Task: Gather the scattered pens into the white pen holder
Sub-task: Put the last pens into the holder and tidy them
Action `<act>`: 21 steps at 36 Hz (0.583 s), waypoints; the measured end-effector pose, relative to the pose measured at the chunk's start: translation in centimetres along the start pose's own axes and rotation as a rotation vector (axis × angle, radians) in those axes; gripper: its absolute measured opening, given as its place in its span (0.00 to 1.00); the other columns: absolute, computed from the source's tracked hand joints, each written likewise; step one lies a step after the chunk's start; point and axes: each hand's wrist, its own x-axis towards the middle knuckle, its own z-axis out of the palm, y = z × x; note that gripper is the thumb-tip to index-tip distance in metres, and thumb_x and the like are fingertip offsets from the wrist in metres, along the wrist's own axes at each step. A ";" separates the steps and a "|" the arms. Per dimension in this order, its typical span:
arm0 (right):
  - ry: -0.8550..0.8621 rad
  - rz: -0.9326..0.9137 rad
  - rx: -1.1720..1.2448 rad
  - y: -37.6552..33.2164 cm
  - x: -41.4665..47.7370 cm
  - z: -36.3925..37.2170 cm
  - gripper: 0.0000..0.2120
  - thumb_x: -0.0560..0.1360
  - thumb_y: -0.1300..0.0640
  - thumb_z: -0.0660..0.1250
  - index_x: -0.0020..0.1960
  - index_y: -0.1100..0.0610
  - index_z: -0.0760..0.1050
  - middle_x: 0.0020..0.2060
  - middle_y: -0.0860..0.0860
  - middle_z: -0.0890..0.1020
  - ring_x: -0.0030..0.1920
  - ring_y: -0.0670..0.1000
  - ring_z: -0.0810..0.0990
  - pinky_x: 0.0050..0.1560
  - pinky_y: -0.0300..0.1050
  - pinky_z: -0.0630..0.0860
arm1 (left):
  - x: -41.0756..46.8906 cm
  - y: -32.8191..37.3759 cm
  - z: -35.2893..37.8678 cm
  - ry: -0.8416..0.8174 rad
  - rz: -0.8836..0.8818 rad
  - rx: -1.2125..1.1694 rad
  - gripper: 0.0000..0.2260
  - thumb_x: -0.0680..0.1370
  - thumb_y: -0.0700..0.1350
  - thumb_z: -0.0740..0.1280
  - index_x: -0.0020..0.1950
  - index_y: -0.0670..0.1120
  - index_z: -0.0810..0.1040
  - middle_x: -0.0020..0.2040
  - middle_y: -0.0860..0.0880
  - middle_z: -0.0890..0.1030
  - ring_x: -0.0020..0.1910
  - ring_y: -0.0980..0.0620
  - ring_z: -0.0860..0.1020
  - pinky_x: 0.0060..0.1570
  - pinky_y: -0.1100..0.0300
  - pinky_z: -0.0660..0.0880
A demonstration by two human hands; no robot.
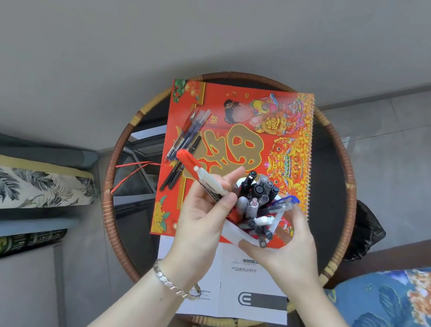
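Observation:
The white pen holder point(236, 233) stands on the red calendar, crammed with several dark, grey and blue pens. My right hand point(288, 249) grips its near side. My left hand point(203, 215) holds a white marker with a red cap point(202, 174) tilted just left of the holder, cap pointing up-left. Several loose pens point(187, 144) lie in a bunch on the calendar's left part, beyond my left hand.
A red spiral-bound calendar point(253, 130) covers a round glass table with a woven rim point(351, 184). A white leaflet point(254, 283) lies at the near edge. Patterned cushions sit left and right, a black bag point(365, 231) to the right.

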 end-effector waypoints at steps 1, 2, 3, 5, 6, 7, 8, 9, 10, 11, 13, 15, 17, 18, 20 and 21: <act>0.004 0.006 -0.005 0.1 0.0 0.1 0.31 0.50 0.48 0.77 0.51 0.48 0.72 0.49 0.48 0.80 0.50 0.46 0.80 0.47 0.36 0.74 | -0.2 -0.3 0.0 -0.005 -0.003 0.010 0.10 0.71 0.35 0.63 0.39 0.50 0.75 0.54 0.53 0.84 0.60 0.57 0.78 0.54 0.65 0.76; 0.010 0.013 -0.014 0.2 -0.1 0.2 0.31 0.50 0.48 0.77 0.51 0.48 0.72 0.49 0.48 0.80 0.51 0.47 0.79 0.47 0.37 0.74 | -0.3 -0.4 0.0 -0.011 -0.002 0.039 0.11 0.71 0.34 0.63 0.38 0.51 0.75 0.54 0.55 0.83 0.61 0.59 0.77 0.55 0.65 0.75; 0.011 0.016 -0.021 0.3 -0.1 0.2 0.31 0.51 0.50 0.77 0.51 0.48 0.72 0.50 0.48 0.80 0.52 0.46 0.79 0.47 0.36 0.73 | -0.4 -0.5 0.0 -0.014 0.004 0.079 0.11 0.72 0.33 0.63 0.39 0.50 0.74 0.54 0.56 0.83 0.61 0.59 0.77 0.55 0.66 0.75; 0.004 0.026 -0.046 0.5 -0.3 0.2 0.30 0.52 0.52 0.78 0.51 0.47 0.71 0.51 0.47 0.79 0.53 0.45 0.78 0.47 0.31 0.70 | -0.4 -0.4 -0.3 -0.015 0.036 0.163 0.13 0.74 0.28 0.64 0.40 0.46 0.71 0.54 0.55 0.83 0.62 0.57 0.76 0.54 0.68 0.75; -0.001 0.030 -0.058 0.6 -0.4 0.1 0.31 0.52 0.53 0.79 0.51 0.46 0.71 0.51 0.46 0.79 0.53 0.41 0.77 0.47 0.28 0.69 | -0.4 -0.2 -0.5 -0.018 0.063 0.204 0.13 0.73 0.27 0.64 0.41 0.45 0.71 0.55 0.54 0.82 0.62 0.57 0.76 0.52 0.68 0.75; -0.005 0.027 -0.066 0.6 -0.4 0.0 0.31 0.52 0.56 0.81 0.50 0.45 0.71 0.50 0.45 0.78 0.52 0.37 0.76 0.46 0.25 0.68 | -0.5 0.1 -0.6 -0.029 0.096 0.241 0.12 0.73 0.27 0.65 0.43 0.44 0.72 0.56 0.53 0.81 0.62 0.57 0.76 0.52 0.68 0.74; -0.009 0.021 -0.073 0.7 -0.5 -0.1 0.31 0.53 0.59 0.82 0.48 0.43 0.70 0.49 0.43 0.78 0.51 0.33 0.75 0.44 0.23 0.68 | -0.5 0.4 -0.7 -0.041 0.130 0.270 0.11 0.73 0.28 0.65 0.45 0.44 0.73 0.55 0.52 0.81 0.60 0.57 0.78 0.53 0.68 0.75; -0.011 0.014 -0.077 0.7 -0.6 -0.2 0.31 0.54 0.62 0.81 0.47 0.42 0.70 0.49 0.41 0.78 0.51 0.32 0.75 0.44 0.21 0.67 | -0.6 0.7 -0.7 -0.048 0.162 0.285 0.10 0.73 0.30 0.65 0.48 0.44 0.74 0.53 0.52 0.83 0.58 0.57 0.79 0.53 0.67 0.75; -0.013 0.016 -0.083 0.7 -0.6 -0.2 0.31 0.55 0.63 0.81 0.47 0.41 0.69 0.49 0.40 0.78 0.51 0.33 0.75 0.44 0.21 0.67 | -0.7 1.0 -0.9 -0.046 0.190 0.293 0.11 0.73 0.31 0.64 0.50 0.45 0.74 0.50 0.52 0.84 0.56 0.56 0.80 0.52 0.67 0.75; -0.013 0.019 -0.088 0.6 -0.6 -0.3 0.31 0.55 0.63 0.81 0.47 0.40 0.69 0.49 0.40 0.77 0.51 0.34 0.76 0.44 0.21 0.68 | -0.8 1.2 -1.1 -0.043 0.216 0.307 0.11 0.74 0.33 0.64 0.52 0.47 0.74 0.49 0.53 0.85 0.54 0.55 0.81 0.52 0.66 0.76; -0.002 0.024 -0.088 0.7 -0.6 -0.3 0.31 0.55 0.64 0.80 0.46 0.40 0.69 0.49 0.40 0.77 0.51 0.33 0.75 0.44 0.20 0.67 | -1.0 1.6 -1.4 -0.043 0.289 0.367 0.15 0.74 0.36 0.66 0.55 0.54 0.74 0.50 0.52 0.84 0.53 0.53 0.82 0.53 0.64 0.76; 0.004 0.019 -0.089 0.7 -0.6 -0.4 0.31 0.55 0.65 0.80 0.46 0.40 0.69 0.48 0.40 0.76 0.50 0.30 0.74 0.44 0.20 0.67 | -1.1 1.7 -1.6 -0.050 0.374 0.425 0.23 0.74 0.36 0.66 0.60 0.61 0.71 0.51 0.50 0.83 0.54 0.51 0.81 0.54 0.61 0.77; -0.004 0.020 -0.093 0.7 -0.6 -0.4 0.31 0.56 0.64 0.80 0.46 0.40 0.69 0.48 0.38 0.76 0.51 0.32 0.74 0.45 0.24 0.69 | -1.0 1.6 -1.7 -0.039 0.449 0.451 0.33 0.73 0.30 0.66 0.64 0.65 0.66 0.52 0.52 0.81 0.55 0.53 0.81 0.56 0.56 0.77; -0.009 0.024 -0.097 0.7 -0.6 -0.4 0.32 0.56 0.64 0.80 0.47 0.39 0.69 0.48 0.38 0.75 0.52 0.34 0.75 0.46 0.27 0.70 | -1.0 1.5 -1.7 -0.034 0.471 0.452 0.36 0.72 0.29 0.66 0.66 0.66 0.64 0.52 0.53 0.80 0.56 0.54 0.80 0.57 0.55 0.77; -0.014 0.031 -0.104 0.9 -0.6 -0.4 0.33 0.55 0.62 0.80 0.51 0.38 0.69 0.51 0.38 0.75 0.56 0.42 0.76 0.53 0.35 0.71 | -1.0 1.2 -2.0 -0.017 0.490 0.484 0.36 0.72 0.28 0.66 0.66 0.66 0.64 0.52 0.56 0.80 0.56 0.54 0.81 0.56 0.56 0.77; -0.012 0.034 -0.109 1.0 -0.6 -0.4 0.34 0.55 0.60 0.80 0.54 0.40 0.70 0.54 0.41 0.76 0.58 0.46 0.76 0.57 0.41 0.73 | -1.0 1.1 -2.2 -0.011 0.495 0.511 0.34 0.72 0.30 0.67 0.65 0.65 0.67 0.52 0.57 0.80 0.55 0.54 0.81 0.55 0.57 0.78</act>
